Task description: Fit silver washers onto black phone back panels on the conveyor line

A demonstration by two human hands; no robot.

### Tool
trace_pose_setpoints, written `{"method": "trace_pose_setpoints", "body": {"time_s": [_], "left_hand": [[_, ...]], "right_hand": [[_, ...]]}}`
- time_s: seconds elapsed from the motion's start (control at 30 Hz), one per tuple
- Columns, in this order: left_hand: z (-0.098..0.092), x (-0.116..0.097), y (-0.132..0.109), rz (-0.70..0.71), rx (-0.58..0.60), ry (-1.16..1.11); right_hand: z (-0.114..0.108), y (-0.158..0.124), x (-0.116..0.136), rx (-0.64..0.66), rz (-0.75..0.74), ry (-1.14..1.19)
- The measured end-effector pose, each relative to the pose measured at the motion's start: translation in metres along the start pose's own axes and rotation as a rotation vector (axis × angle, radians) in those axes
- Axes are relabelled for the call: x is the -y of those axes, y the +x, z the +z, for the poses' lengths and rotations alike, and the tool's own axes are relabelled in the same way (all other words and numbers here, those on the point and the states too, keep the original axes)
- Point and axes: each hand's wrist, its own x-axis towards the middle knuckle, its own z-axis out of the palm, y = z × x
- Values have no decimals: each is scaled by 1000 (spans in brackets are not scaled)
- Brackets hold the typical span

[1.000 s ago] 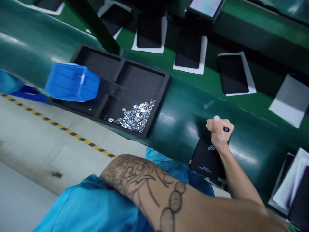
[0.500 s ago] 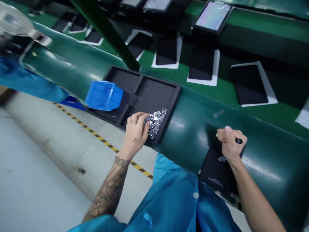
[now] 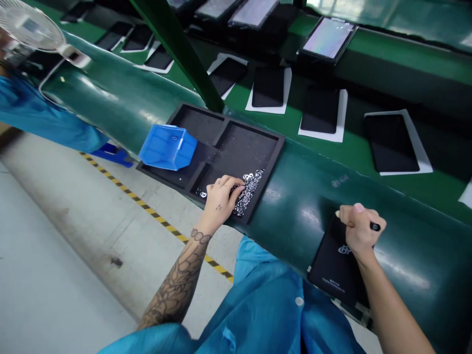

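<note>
My left hand [image 3: 223,196] lies in the lower compartment of a black foam tray [image 3: 236,142], its curled fingers on a heap of small silver washers [image 3: 251,192]. Whether it holds any washers is hidden. A blue plastic bin [image 3: 167,146] sits tilted on the tray's left end. My right hand [image 3: 359,228] is closed around a small black-handled tool [image 3: 375,226], its end showing past my fist. That hand rests on the back of a black smartphone [image 3: 334,265], which lies against the green conveyor side and is partly covered by it.
Black phones on white sheets [image 3: 391,142] lie in a row on a green conveyor belt beyond the tray. A green steel strut [image 3: 180,54] crosses above it. At upper left are a fan [image 3: 31,27] and a co-worker's blue sleeve [image 3: 40,115]. Yellow-black tape [image 3: 155,221] marks the floor.
My left hand has come from across the bottom of the view onto the washer heap. The view has shifted, and my right hand stays closed on the tool over the phone.
</note>
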Motion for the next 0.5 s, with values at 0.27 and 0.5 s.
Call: {"method": "trace_pose_setpoints", "body": {"time_s": [0.27, 0.5], "left_hand": [[-13, -1, 0, -9, -87, 31], [-18, 6, 5, -24, -172, 16]], "right_hand": [[5, -6, -8, -93, -46, 28], [-2, 5, 9, -71, 94, 254]]}}
